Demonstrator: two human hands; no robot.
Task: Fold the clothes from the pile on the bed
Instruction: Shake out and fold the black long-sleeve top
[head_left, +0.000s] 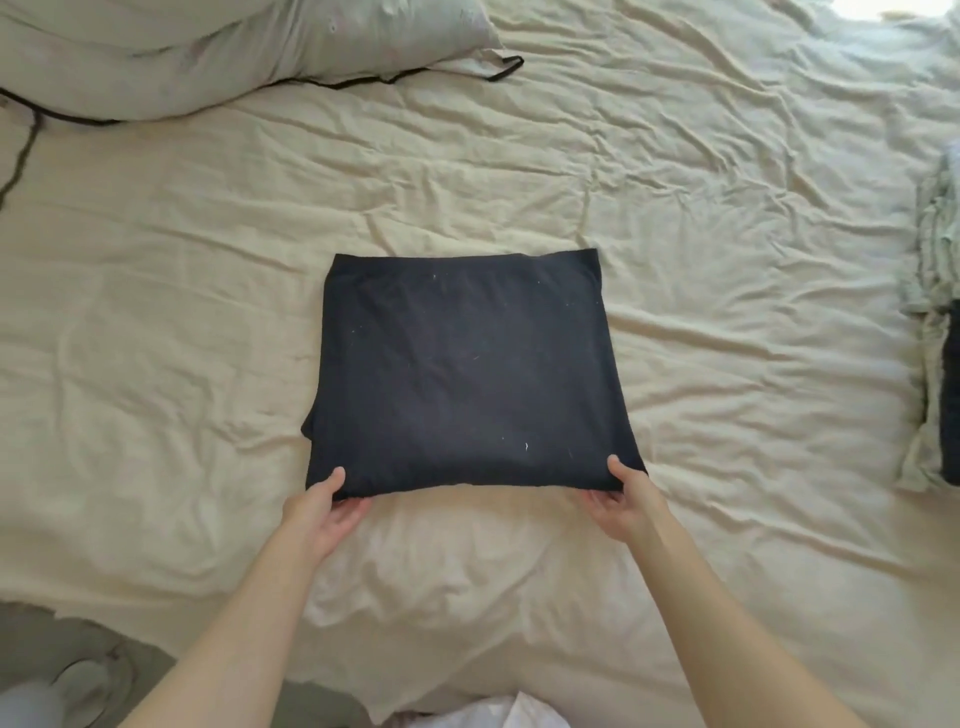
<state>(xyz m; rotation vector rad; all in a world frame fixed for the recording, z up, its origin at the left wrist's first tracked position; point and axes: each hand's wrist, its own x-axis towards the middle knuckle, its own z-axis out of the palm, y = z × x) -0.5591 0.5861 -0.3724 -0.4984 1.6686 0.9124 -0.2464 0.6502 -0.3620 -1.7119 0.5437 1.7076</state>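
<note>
A dark folded garment (470, 374) lies flat mid-bed on the creased sheet (727, 260). The left hand (323, 506) pinches its near-left corner and the right hand (623, 496) its near-right, thumbs on top. Lifting unevenly could let the inner layers slide and the fold open, I judge. No label or writing is legible.

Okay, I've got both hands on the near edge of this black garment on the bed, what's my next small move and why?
Probably lift it and carry it to the stack of folded clothes at the right edge. The black garment already lies as a compact rectangle, and the left hand and right hand each pinch a near corner, thumbs on top.
</note>
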